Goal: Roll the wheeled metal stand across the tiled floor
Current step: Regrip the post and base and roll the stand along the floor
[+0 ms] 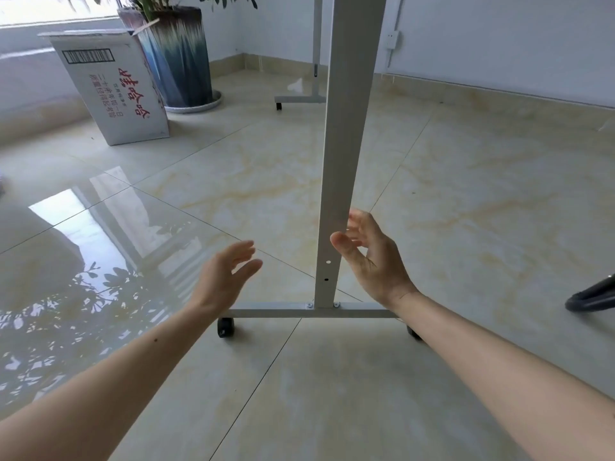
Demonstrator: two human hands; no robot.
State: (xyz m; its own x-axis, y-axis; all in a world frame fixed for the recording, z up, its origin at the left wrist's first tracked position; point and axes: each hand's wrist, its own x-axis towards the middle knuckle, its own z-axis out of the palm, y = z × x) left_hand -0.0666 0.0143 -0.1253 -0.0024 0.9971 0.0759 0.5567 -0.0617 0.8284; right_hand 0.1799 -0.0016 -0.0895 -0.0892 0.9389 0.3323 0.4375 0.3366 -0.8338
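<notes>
A white metal stand (346, 128) rises upright in front of me, its near post bolted to a cross foot (283, 313) on black casters (225, 327). Its far post and foot (299, 99) stand further back. My right hand (369, 257) is at the post's right side, fingers spread, thumb tip touching or almost touching the post's front face. My left hand (226, 274) hovers open to the left of the post, clear of it. The right caster is mostly hidden behind my right forearm.
A white cardboard box (113, 84) with red print leans at the back left beside a tall glazed plant pot (179, 58). A dark curved object (592, 297) pokes in at the right edge. Glossy beige tiles (482, 201) stretch to the walls behind.
</notes>
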